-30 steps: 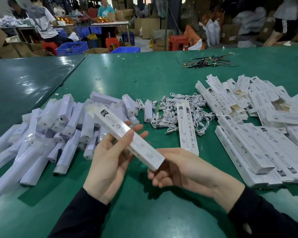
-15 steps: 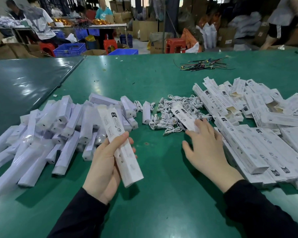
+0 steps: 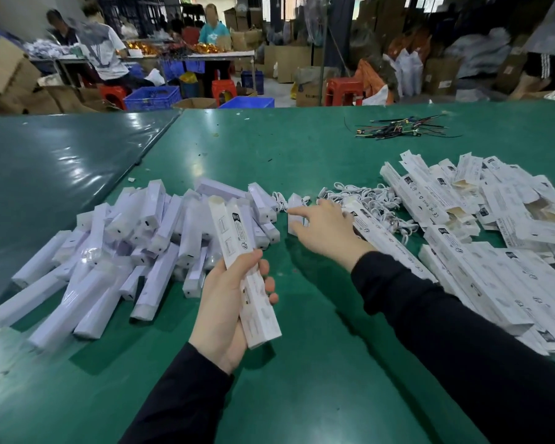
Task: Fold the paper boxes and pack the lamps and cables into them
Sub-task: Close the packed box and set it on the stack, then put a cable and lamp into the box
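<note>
White short lamp [image 3: 294, 216], lying just left of the right hand [image 3: 326, 232], is pointing far-near under its loosely spread fingertips, while the left hand [image 3: 228, 312] is gripping the folded box [image 3: 244, 270].

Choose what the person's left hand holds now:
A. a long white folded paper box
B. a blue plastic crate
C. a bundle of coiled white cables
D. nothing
A: the left hand grips a long white folded paper box above the green table, while the right hand reaches toward the lamps and cables.
</note>
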{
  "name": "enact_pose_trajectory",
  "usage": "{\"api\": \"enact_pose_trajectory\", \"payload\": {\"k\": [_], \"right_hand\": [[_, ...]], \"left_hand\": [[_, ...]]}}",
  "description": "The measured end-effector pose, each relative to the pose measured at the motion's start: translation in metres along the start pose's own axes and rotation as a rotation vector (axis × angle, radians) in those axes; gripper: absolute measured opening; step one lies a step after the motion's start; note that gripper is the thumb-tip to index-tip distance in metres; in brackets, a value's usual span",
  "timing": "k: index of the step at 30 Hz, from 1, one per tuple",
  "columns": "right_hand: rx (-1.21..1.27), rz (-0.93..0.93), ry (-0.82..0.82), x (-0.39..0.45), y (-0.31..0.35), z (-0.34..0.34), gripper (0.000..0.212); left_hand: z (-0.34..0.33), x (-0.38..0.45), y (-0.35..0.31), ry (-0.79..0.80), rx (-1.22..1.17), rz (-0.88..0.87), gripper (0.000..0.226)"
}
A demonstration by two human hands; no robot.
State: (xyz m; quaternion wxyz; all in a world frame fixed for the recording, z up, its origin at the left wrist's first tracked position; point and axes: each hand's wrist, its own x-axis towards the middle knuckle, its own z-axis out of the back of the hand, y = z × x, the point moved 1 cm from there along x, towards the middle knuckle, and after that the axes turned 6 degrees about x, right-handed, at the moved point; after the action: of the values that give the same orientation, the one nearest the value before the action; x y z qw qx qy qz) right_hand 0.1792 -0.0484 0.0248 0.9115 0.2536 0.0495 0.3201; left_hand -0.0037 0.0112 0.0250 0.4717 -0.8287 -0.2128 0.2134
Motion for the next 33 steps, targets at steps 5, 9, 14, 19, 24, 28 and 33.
{"api": "enact_pose_trajectory", "payload": {"k": [5, 9, 14, 19, 24, 28, 33], "right_hand": [[0.073, -0.025, -0.047, 0.016, 0.006, -0.006, 0.03], [0.16, 0.059, -0.197, -0.008, 0.006, 0.001, 0.015], [1.097, 0.059, -0.158, -0.068, 0.004, 0.02, 0.04], [1.534, -0.105, 0.097, -0.115, -0.01, 0.031, 0.067], [1.667, -0.027, -0.013, -0.121, -0.023, 0.059, 0.062], [1.79, 0.008, -0.198, -0.118, -0.033, 0.068, 0.052], [1.833, -0.075, -0.186, -0.117, -0.04, 0.061, 0.06]], "left_hand": [[0.002, 0.0, 0.0, -0.004, 0.018, 0.019, 0.014], [0.002, 0.001, 0.002, -0.022, 0.036, 0.03, 0.015], [0.002, 0.001, 0.003, -0.013, 0.061, 0.015, 0.018], [-0.002, -0.005, 0.004, 0.174, 0.119, 0.096, 0.041], [-0.01, -0.014, 0.007, 0.465, 0.258, 0.282, 0.037], [-0.016, -0.021, 0.015, 0.607, 0.299, 0.37, 0.032], [-0.018, -0.023, 0.017, 0.669, 0.343, 0.374, 0.029]]}}
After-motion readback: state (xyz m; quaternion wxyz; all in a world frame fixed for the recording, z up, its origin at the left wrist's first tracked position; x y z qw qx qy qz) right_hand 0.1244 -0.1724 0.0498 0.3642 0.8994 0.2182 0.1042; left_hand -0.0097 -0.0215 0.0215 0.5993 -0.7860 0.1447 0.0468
